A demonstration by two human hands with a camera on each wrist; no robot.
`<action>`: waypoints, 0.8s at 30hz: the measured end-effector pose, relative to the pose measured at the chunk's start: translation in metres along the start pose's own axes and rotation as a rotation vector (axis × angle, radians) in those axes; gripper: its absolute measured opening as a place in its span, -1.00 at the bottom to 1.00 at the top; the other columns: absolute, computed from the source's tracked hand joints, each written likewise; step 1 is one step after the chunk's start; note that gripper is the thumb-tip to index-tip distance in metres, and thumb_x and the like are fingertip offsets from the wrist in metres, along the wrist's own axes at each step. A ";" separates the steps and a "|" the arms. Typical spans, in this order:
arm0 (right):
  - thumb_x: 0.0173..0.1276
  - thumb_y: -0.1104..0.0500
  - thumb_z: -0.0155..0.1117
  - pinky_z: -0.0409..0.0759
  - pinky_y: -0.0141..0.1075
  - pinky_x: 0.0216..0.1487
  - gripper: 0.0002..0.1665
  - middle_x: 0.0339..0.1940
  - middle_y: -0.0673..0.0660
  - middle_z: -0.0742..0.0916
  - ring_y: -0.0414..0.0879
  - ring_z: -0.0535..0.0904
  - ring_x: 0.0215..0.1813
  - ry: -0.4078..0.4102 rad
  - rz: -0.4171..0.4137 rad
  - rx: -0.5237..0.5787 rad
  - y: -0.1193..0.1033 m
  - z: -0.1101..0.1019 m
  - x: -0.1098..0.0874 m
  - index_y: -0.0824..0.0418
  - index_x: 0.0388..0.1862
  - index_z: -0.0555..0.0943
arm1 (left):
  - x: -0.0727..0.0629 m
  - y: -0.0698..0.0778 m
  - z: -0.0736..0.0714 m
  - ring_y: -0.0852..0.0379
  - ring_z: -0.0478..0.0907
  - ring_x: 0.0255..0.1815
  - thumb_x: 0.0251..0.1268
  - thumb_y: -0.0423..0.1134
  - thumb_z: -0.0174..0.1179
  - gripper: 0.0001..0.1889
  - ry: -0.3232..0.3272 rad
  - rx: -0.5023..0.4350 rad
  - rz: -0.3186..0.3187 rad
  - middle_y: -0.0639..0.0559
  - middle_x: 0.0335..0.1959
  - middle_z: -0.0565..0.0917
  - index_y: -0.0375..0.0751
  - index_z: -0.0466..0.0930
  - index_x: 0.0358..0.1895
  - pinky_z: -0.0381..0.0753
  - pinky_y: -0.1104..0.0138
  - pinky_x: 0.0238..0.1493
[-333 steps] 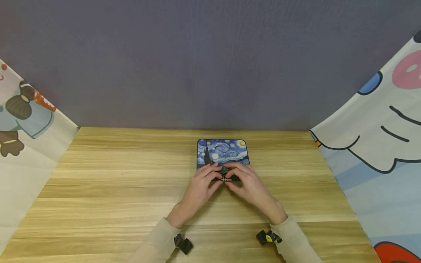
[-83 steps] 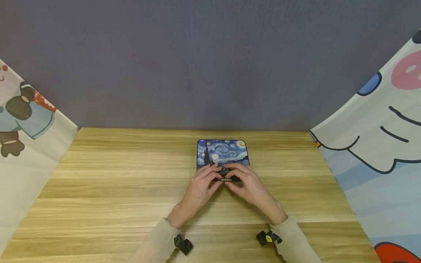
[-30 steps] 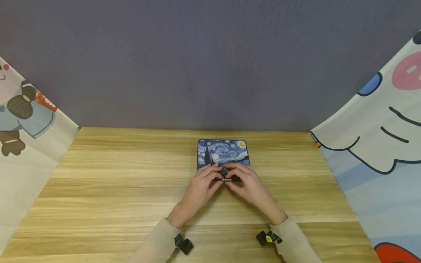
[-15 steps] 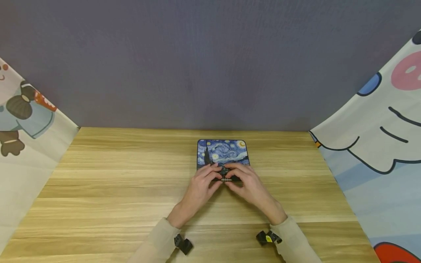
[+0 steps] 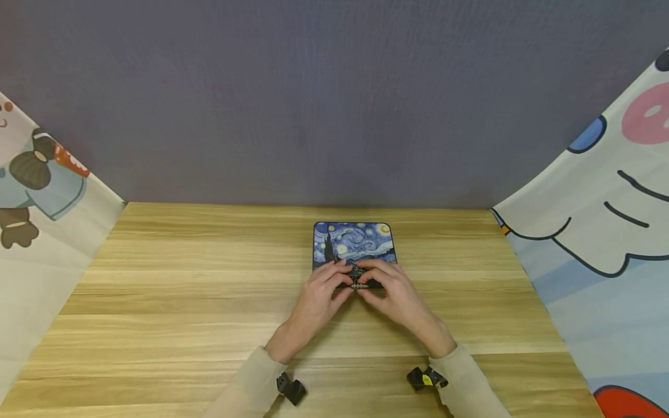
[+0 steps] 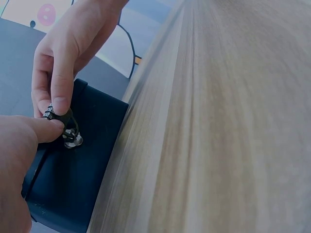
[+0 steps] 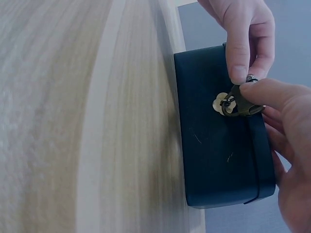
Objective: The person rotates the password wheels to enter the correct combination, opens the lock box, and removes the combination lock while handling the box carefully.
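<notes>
A hinged box with a Starry Night print on its lid stands on the table; its front is dark blue-black in both wrist views. From the round metal catch plate on its front hangs a small dark combination padlock, its shackle through the catch. My left hand pinches one end of the padlock between thumb and index finger. On the other end, the thumb and fingers of my right hand do the same. Number dials show at the padlock's edge, partly covered by fingertips.
The box sits toward the far side of the wooden table. Behind rises a grey partition; printed cloths flank the left and right sides. Both sleeves carry black wrist cameras.
</notes>
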State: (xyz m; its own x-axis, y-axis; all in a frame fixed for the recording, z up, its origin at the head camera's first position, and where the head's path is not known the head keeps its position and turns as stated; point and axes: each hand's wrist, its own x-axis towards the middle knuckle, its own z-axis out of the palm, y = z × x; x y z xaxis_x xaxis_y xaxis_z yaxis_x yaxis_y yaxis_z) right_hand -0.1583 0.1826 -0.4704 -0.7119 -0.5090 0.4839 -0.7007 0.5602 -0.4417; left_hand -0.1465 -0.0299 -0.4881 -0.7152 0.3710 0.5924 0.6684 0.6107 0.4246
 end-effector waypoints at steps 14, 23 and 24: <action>0.19 0.20 0.63 0.64 0.01 0.23 -0.76 0.22 0.11 0.71 0.08 0.66 0.21 0.005 -0.005 0.001 0.000 0.000 0.000 0.14 -0.21 0.72 | 0.000 -0.001 0.000 -0.04 0.64 0.27 0.14 -0.33 0.55 -0.82 0.010 -0.001 0.017 -0.07 0.07 0.76 -0.16 0.75 -0.22 0.55 0.13 0.44; 0.19 0.20 0.63 0.65 0.02 0.23 -0.76 0.22 0.11 0.71 0.08 0.66 0.21 -0.001 0.002 -0.004 -0.001 -0.001 0.000 0.14 -0.21 0.73 | 0.000 -0.001 0.001 -0.03 0.63 0.28 0.16 -0.34 0.54 -0.83 0.001 -0.006 0.004 -0.07 0.08 0.76 -0.16 0.75 -0.22 0.54 0.14 0.45; 0.19 0.20 0.63 0.65 0.02 0.24 -0.76 0.21 0.11 0.71 0.08 0.66 0.21 -0.001 0.003 -0.003 -0.001 -0.001 0.000 0.14 -0.21 0.73 | 0.000 -0.001 0.001 -0.03 0.63 0.28 0.15 -0.33 0.54 -0.83 0.002 -0.006 0.003 -0.06 0.08 0.76 -0.16 0.75 -0.22 0.55 0.14 0.45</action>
State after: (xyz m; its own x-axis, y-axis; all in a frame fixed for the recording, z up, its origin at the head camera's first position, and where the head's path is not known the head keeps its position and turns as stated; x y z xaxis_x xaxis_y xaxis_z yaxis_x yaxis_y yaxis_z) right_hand -0.1575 0.1824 -0.4691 -0.7138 -0.5081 0.4820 -0.6987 0.5633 -0.4409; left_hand -0.1471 -0.0300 -0.4894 -0.7126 0.3716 0.5951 0.6720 0.6052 0.4268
